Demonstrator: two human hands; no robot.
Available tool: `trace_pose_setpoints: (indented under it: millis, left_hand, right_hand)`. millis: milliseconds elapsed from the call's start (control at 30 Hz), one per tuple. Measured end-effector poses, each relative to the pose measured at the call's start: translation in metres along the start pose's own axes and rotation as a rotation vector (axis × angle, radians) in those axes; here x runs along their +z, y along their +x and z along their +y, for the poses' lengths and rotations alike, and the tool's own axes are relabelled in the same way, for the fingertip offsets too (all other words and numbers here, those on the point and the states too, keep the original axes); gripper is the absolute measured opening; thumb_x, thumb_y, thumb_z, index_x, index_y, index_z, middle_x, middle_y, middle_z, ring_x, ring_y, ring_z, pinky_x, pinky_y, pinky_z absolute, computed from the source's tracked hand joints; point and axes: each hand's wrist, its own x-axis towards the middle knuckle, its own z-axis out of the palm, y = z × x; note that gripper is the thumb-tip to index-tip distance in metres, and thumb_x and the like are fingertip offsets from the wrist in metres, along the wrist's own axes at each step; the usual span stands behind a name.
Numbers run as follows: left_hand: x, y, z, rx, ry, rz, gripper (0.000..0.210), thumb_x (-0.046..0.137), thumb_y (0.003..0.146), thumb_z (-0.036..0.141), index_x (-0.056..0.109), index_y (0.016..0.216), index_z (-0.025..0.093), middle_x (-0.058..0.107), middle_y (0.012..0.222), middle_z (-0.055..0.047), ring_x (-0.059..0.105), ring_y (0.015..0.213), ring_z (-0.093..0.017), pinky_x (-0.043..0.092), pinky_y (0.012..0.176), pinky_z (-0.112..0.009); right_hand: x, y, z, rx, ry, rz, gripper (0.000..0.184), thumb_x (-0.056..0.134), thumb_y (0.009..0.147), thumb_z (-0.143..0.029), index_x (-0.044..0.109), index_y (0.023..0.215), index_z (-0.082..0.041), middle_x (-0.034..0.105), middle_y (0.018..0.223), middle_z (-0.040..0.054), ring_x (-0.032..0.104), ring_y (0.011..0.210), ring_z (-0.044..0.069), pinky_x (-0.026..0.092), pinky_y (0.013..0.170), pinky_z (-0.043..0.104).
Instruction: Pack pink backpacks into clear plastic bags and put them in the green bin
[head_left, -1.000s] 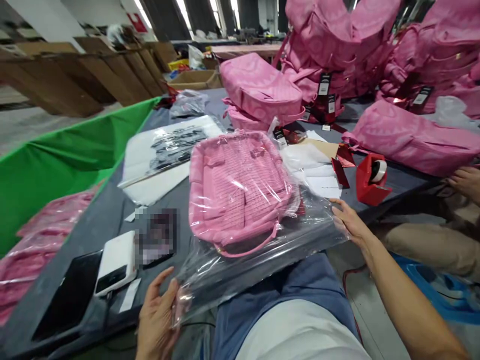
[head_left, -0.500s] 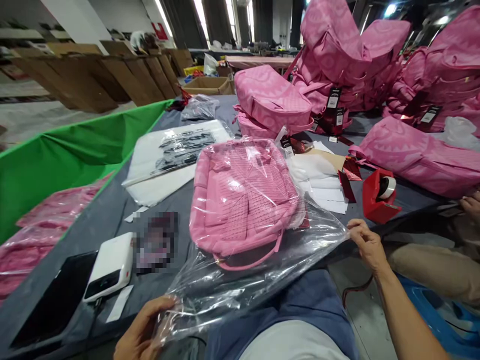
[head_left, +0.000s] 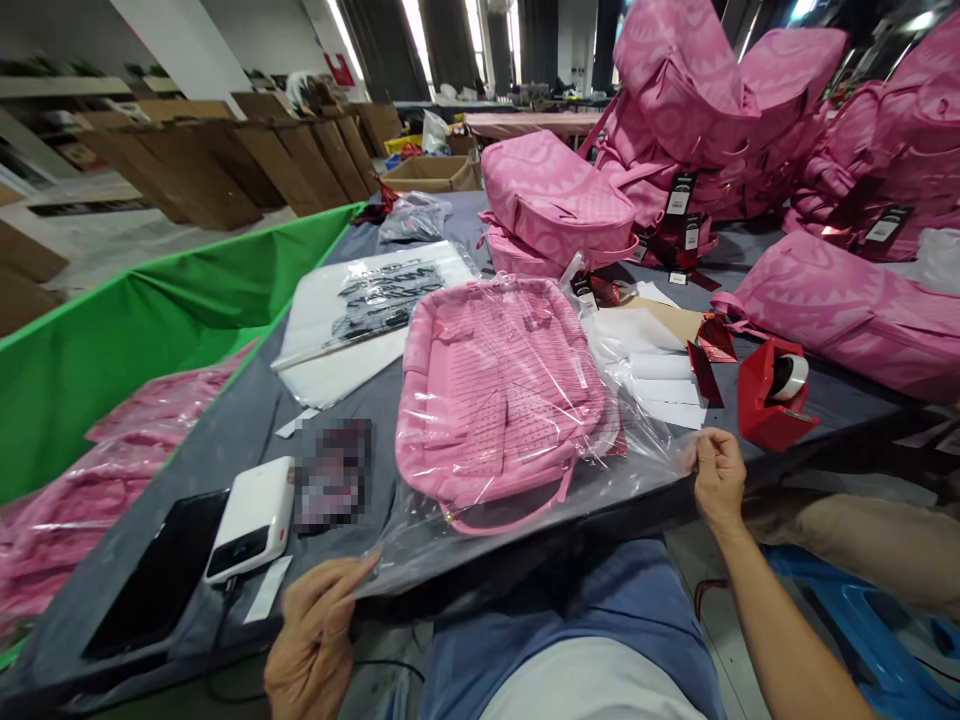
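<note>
A pink backpack [head_left: 502, 390] lies on the dark table inside a clear plastic bag [head_left: 442, 555], straps side up and its carry loop towards me. The bag's open end is stretched along the table's near edge. My left hand [head_left: 319, 630] pinches the bag's near left corner. On the other side, my right hand [head_left: 718, 480] is closed on the right corner, just below a red tape dispenser [head_left: 776, 395]. White paper sheets [head_left: 664, 375] lie right of the backpack.
More pink backpacks [head_left: 675, 110] are piled at the back right. Flat plastic bags [head_left: 322, 315] lie left of the wrapped one. A white power bank [head_left: 251, 520] and a black tablet-like device [head_left: 157, 575] rest at the near left. Bagged pink goods [head_left: 112, 480] fill a green-lined bin [head_left: 180, 300].
My left hand has moved up and slightly right, drawing its bag corner nearer the table edge. The bag's near edge lies flatter and closer to the backpack. The view has shifted a little left.
</note>
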Motion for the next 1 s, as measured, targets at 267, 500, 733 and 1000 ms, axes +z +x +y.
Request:
trace_pose_setpoints:
  millis: [267, 500, 733, 1000]
  left_hand:
    - [0.032, 0.03, 0.02, -0.441, -0.042, 0.064, 0.062, 0.065, 0.076, 0.073, 0.08, 0.097, 0.016, 0.067, 0.064, -0.003, 0.063, 0.066, -0.024, 0.055, 0.075, -0.039]
    - [0.069, 0.019, 0.083, 0.408, 0.36, 0.259, 0.037, 0.058, 0.097, 0.038, 0.064, 0.128, 0.019, 0.073, 0.113, -0.014, 0.066, 0.109, -0.029, 0.039, 0.108, -0.048]
    - [0.098, 0.033, 0.125, 0.535, 0.472, -0.047, 0.038, 0.062, 0.093, 0.057, 0.064, 0.098, 0.02, 0.064, 0.083, -0.007, 0.058, 0.09, -0.028, 0.036, 0.098, -0.047]
    - [0.085, 0.032, 0.122, 0.509, 0.439, -0.181, 0.03, 0.05, 0.103, 0.046, 0.065, 0.095, 0.021, 0.061, 0.099, -0.009, 0.054, 0.097, -0.027, 0.035, 0.093, -0.044]
  right_hand:
    - [0.018, 0.0, -0.006, 0.078, -0.058, 0.107, 0.053, 0.056, 0.088, -0.075, 0.05, 0.089, -0.022, 0.045, 0.051, -0.0101, 0.044, 0.04, 0.011, 0.034, 0.04, 0.024]
    - [0.013, -0.003, -0.005, 0.045, -0.08, 0.11, 0.055, 0.052, 0.089, -0.077, 0.05, 0.09, -0.022, 0.045, 0.05, -0.0105, 0.045, 0.039, 0.011, 0.036, 0.043, 0.026]
    - [0.011, -0.003, -0.009, 0.03, -0.076, 0.107, 0.055, 0.05, 0.09, -0.077, 0.049, 0.091, -0.022, 0.045, 0.05, -0.0101, 0.046, 0.04, 0.012, 0.037, 0.045, 0.026]
    - [0.01, -0.004, -0.007, 0.041, -0.023, 0.086, 0.053, 0.051, 0.091, -0.077, 0.048, 0.092, -0.023, 0.044, 0.05, -0.0107, 0.046, 0.04, 0.013, 0.038, 0.044, 0.027]
